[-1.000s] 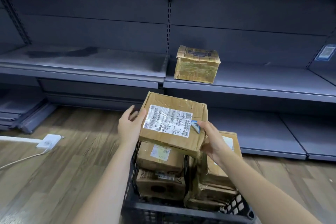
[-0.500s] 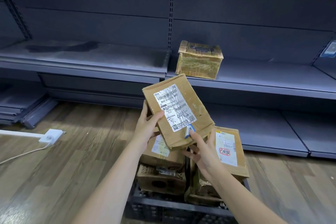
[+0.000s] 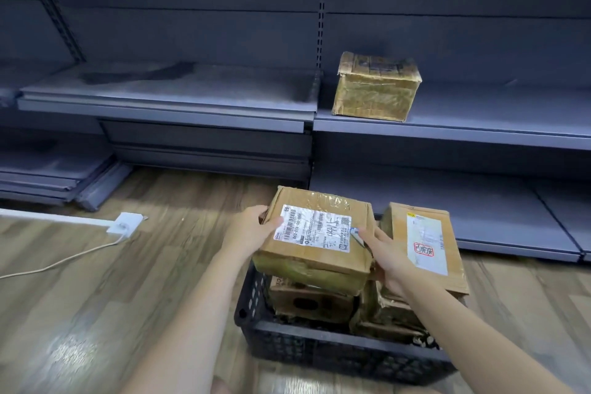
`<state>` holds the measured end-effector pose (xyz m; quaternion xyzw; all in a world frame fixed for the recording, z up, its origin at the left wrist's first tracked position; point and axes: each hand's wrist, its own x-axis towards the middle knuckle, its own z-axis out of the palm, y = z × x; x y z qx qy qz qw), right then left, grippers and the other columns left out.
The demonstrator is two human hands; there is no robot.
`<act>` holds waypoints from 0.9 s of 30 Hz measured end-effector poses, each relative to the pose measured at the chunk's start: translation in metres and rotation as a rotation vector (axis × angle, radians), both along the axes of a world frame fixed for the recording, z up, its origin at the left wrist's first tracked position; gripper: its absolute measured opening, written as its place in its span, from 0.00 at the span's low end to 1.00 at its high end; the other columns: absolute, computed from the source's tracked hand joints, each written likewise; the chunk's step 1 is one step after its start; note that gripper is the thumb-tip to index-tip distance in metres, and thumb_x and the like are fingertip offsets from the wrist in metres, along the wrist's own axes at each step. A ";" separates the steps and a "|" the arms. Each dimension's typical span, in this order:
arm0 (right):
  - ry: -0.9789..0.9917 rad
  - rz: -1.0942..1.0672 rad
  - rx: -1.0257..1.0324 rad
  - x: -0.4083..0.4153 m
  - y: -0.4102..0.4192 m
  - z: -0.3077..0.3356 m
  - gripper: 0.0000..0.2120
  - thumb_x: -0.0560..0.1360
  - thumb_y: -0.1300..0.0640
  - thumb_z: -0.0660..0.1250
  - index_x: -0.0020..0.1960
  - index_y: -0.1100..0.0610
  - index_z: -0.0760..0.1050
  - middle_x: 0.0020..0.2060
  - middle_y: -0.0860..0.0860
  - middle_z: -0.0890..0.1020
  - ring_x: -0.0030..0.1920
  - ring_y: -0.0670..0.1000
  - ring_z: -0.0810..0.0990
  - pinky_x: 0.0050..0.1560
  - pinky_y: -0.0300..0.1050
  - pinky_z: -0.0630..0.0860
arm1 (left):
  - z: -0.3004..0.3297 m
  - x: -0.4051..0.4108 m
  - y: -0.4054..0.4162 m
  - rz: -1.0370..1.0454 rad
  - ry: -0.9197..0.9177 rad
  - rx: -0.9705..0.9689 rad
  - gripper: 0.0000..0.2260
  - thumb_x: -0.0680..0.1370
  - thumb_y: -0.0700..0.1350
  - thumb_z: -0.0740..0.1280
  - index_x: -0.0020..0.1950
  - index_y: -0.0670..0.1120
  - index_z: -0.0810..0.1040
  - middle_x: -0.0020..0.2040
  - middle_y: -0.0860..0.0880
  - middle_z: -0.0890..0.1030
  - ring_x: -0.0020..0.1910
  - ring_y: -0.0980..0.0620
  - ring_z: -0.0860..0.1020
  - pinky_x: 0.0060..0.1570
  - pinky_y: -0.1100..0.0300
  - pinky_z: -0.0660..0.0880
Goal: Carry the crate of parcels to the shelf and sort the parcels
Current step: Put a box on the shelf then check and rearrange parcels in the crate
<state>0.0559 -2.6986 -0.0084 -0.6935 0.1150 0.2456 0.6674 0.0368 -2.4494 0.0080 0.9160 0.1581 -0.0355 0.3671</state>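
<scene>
Both hands hold one cardboard parcel (image 3: 315, 241) level over the left half of the black crate (image 3: 319, 349), label up. The left hand (image 3: 248, 232) grips its left end, thumb curled onto the label. The right hand (image 3: 388, 257) clasps its right end, thumb on the label's corner. More parcels fill the crate, one tall parcel (image 3: 423, 241) leaning at its right edge. Another box (image 3: 375, 86) sits near the front edge of the grey shelf (image 3: 479, 125), at its left end.

We stood in what looked like a shop or stockroom. Long grey metal shelving (image 3: 447, 134) with slotted uprights (image 3: 320, 16) lined the wall, and spare shelf boards (image 3: 48, 176) lay stacked on the wood-look floor (image 3: 96, 297).
</scene>
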 end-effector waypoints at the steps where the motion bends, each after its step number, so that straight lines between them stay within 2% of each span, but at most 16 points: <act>1: -0.007 0.022 0.002 -0.001 0.000 0.000 0.24 0.76 0.48 0.65 0.70 0.46 0.65 0.58 0.48 0.81 0.56 0.52 0.80 0.63 0.55 0.75 | -0.001 0.001 0.000 0.009 -0.020 0.007 0.21 0.77 0.57 0.64 0.65 0.47 0.75 0.61 0.50 0.79 0.57 0.49 0.78 0.50 0.55 0.76; 3: -0.010 0.073 0.002 -0.004 -0.002 0.000 0.42 0.72 0.53 0.72 0.77 0.44 0.50 0.59 0.48 0.80 0.55 0.52 0.80 0.59 0.54 0.77 | -0.002 0.004 -0.001 0.037 -0.065 0.007 0.15 0.79 0.52 0.62 0.61 0.45 0.76 0.58 0.49 0.80 0.55 0.50 0.78 0.47 0.57 0.74; 5: -0.001 0.127 0.024 -0.008 -0.001 0.000 0.57 0.67 0.57 0.76 0.76 0.43 0.34 0.61 0.49 0.78 0.56 0.51 0.80 0.53 0.50 0.79 | 0.000 0.005 -0.005 0.070 -0.126 0.017 0.10 0.80 0.49 0.61 0.56 0.46 0.76 0.53 0.50 0.81 0.49 0.52 0.77 0.39 0.61 0.71; 6: -0.019 0.152 0.019 -0.010 -0.001 0.000 0.62 0.65 0.57 0.78 0.75 0.43 0.31 0.64 0.48 0.76 0.58 0.51 0.79 0.54 0.50 0.78 | 0.002 0.005 -0.006 0.086 -0.163 0.027 0.08 0.81 0.48 0.60 0.54 0.46 0.76 0.51 0.51 0.81 0.47 0.52 0.77 0.36 0.63 0.68; 7: -0.058 0.173 -0.024 -0.010 0.000 -0.002 0.65 0.61 0.55 0.81 0.75 0.43 0.31 0.68 0.48 0.73 0.63 0.50 0.76 0.60 0.51 0.76 | 0.005 0.006 -0.008 0.104 -0.204 0.036 0.08 0.81 0.47 0.59 0.53 0.47 0.76 0.48 0.51 0.81 0.46 0.52 0.77 0.33 0.63 0.66; 9: -0.152 0.190 -0.144 -0.010 0.001 0.004 0.68 0.54 0.47 0.82 0.76 0.42 0.35 0.73 0.46 0.65 0.68 0.50 0.71 0.69 0.53 0.69 | 0.011 0.007 -0.011 0.126 -0.284 0.080 0.09 0.82 0.48 0.57 0.53 0.48 0.76 0.46 0.52 0.81 0.43 0.51 0.77 0.33 0.61 0.65; 10: -0.180 0.187 -0.167 -0.008 0.001 0.009 0.63 0.56 0.47 0.81 0.76 0.41 0.41 0.72 0.47 0.66 0.66 0.50 0.73 0.67 0.52 0.71 | 0.014 0.007 -0.013 0.129 -0.314 0.107 0.10 0.82 0.48 0.57 0.54 0.49 0.76 0.46 0.52 0.81 0.43 0.52 0.77 0.34 0.60 0.66; 11: -0.193 0.199 -0.150 -0.004 0.000 0.015 0.54 0.60 0.49 0.80 0.75 0.41 0.49 0.68 0.48 0.72 0.60 0.49 0.77 0.60 0.49 0.75 | 0.017 0.007 -0.014 0.135 -0.341 0.127 0.10 0.82 0.49 0.56 0.55 0.49 0.76 0.45 0.52 0.81 0.42 0.51 0.77 0.35 0.59 0.67; 13: -0.199 0.293 -0.112 0.001 -0.004 0.031 0.34 0.67 0.54 0.76 0.69 0.43 0.65 0.55 0.47 0.83 0.45 0.46 0.82 0.44 0.40 0.77 | 0.026 0.008 -0.017 0.157 -0.398 0.136 0.10 0.82 0.48 0.57 0.54 0.49 0.76 0.44 0.53 0.81 0.42 0.51 0.78 0.36 0.59 0.68; 14: -0.207 0.329 -0.100 0.004 -0.005 0.039 0.28 0.69 0.55 0.75 0.66 0.44 0.70 0.50 0.46 0.84 0.42 0.45 0.83 0.40 0.38 0.76 | 0.032 0.008 -0.018 0.171 -0.443 0.129 0.10 0.82 0.48 0.57 0.54 0.49 0.77 0.43 0.54 0.81 0.43 0.51 0.78 0.36 0.59 0.69; 15: -0.225 0.336 -0.083 0.007 -0.005 0.044 0.24 0.70 0.56 0.74 0.63 0.45 0.73 0.48 0.46 0.85 0.41 0.45 0.83 0.39 0.37 0.77 | 0.037 0.009 -0.020 0.190 -0.505 0.113 0.10 0.81 0.47 0.59 0.55 0.49 0.79 0.44 0.54 0.82 0.44 0.52 0.79 0.38 0.59 0.70; 18: -0.287 0.207 -0.010 0.017 -0.004 0.054 0.09 0.72 0.56 0.71 0.51 0.47 0.78 0.46 0.49 0.85 0.42 0.48 0.84 0.48 0.46 0.79 | 0.049 0.013 -0.024 0.292 -0.667 -0.037 0.10 0.79 0.44 0.64 0.57 0.45 0.82 0.52 0.50 0.84 0.52 0.52 0.80 0.49 0.64 0.71; 20: -0.298 0.125 0.028 0.021 -0.003 0.055 0.04 0.73 0.56 0.70 0.48 0.51 0.79 0.44 0.51 0.85 0.41 0.49 0.84 0.47 0.46 0.79 | 0.051 0.017 -0.026 0.340 -0.679 -0.172 0.14 0.78 0.43 0.65 0.63 0.45 0.78 0.60 0.48 0.80 0.61 0.51 0.76 0.58 0.63 0.69; 23: -0.289 -0.005 0.081 0.025 -0.001 0.051 0.08 0.72 0.54 0.71 0.51 0.53 0.79 0.48 0.54 0.85 0.47 0.54 0.84 0.55 0.53 0.79 | 0.048 0.017 -0.025 0.371 -0.551 -0.300 0.28 0.77 0.49 0.67 0.75 0.47 0.62 0.74 0.49 0.65 0.74 0.50 0.61 0.73 0.50 0.60; 25: -0.295 -0.076 0.110 0.026 0.001 0.050 0.08 0.72 0.53 0.71 0.50 0.52 0.78 0.49 0.54 0.85 0.47 0.54 0.84 0.55 0.53 0.79 | 0.043 0.012 -0.024 0.317 -0.436 -0.386 0.34 0.76 0.53 0.67 0.77 0.49 0.55 0.78 0.50 0.57 0.77 0.50 0.55 0.75 0.48 0.57; 27: -0.315 -0.108 0.120 0.026 0.003 0.049 0.08 0.72 0.54 0.71 0.51 0.51 0.78 0.48 0.53 0.85 0.45 0.52 0.84 0.53 0.51 0.79 | 0.039 0.008 -0.025 0.278 -0.401 -0.439 0.34 0.77 0.54 0.66 0.78 0.51 0.53 0.79 0.51 0.55 0.77 0.51 0.54 0.75 0.47 0.56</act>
